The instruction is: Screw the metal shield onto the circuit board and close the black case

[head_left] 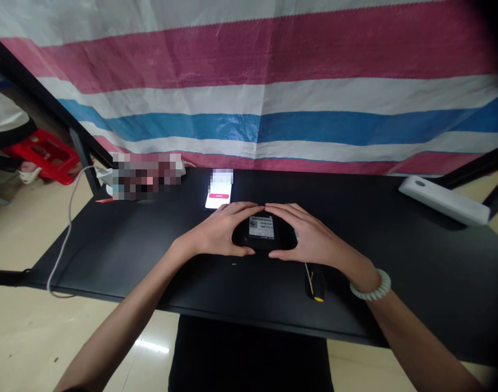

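A black device with rounded sides lies on the black table, and a white printed label [261, 227] with a square code faces up on it. My left hand [224, 230] curves around the device's left side, its fingers along the far edge and thumb at the near edge. On the opposite side, my right hand [303, 231] holds it the same way, and the fingertips of both hands meet at the back. Close to my right hand lies a black and yellow screwdriver [317, 284], its shaft partly under the hand. A tiny screw-like piece [234, 264] rests in front of my left thumb.
A lit phone [219, 197] lies behind my left hand. Toward the back right corner is a long white case [443, 200]. Blurred-out items and a white cable [70, 218] occupy the left side. A striped sheet [257, 98] hangs behind the table; a red stool [48, 155] stands left.
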`<state>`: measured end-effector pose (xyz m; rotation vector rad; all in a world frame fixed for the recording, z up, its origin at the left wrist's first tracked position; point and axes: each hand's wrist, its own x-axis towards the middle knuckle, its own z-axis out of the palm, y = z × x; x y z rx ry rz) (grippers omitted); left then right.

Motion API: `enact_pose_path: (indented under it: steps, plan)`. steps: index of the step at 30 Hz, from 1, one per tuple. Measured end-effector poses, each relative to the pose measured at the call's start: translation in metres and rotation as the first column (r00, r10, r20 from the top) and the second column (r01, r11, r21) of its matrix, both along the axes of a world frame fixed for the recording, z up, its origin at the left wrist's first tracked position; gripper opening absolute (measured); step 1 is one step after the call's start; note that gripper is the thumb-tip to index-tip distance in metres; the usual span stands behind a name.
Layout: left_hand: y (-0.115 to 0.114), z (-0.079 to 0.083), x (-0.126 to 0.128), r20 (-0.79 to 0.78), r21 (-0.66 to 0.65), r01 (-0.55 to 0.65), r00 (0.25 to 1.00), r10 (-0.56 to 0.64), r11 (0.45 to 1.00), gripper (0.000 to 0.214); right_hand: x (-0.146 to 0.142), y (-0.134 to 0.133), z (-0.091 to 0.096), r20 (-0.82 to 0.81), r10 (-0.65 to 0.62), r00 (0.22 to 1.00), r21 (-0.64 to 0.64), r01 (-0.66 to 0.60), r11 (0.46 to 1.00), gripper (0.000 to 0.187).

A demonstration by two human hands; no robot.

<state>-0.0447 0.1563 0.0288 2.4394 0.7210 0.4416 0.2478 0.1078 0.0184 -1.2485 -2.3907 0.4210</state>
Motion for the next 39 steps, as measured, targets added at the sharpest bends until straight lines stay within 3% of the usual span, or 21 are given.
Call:
enact_pose_path:
  steps: [8,30,39]
  plan:
    - [0.0,-0.003,0.001,0.004,-0.018,0.004,1.0,-0.004,1.0,0.105,0.003,0.002,-0.009,0.003,0.002,1.0,0.041,-0.002,0.999,0.097]
    - [0.0,-0.01,-0.001,0.03,0.0,0.022,0.999,-0.022,1.0,0.089,0.0,-0.002,-0.006,0.033,0.028,0.999,0.135,-0.032,0.99,0.067]
    - [-0.002,-0.003,0.0,-0.029,0.025,0.022,0.999,-0.021,0.999,0.086,-0.004,-0.006,-0.005,0.176,0.008,0.984,0.3,-0.062,0.952,0.067]
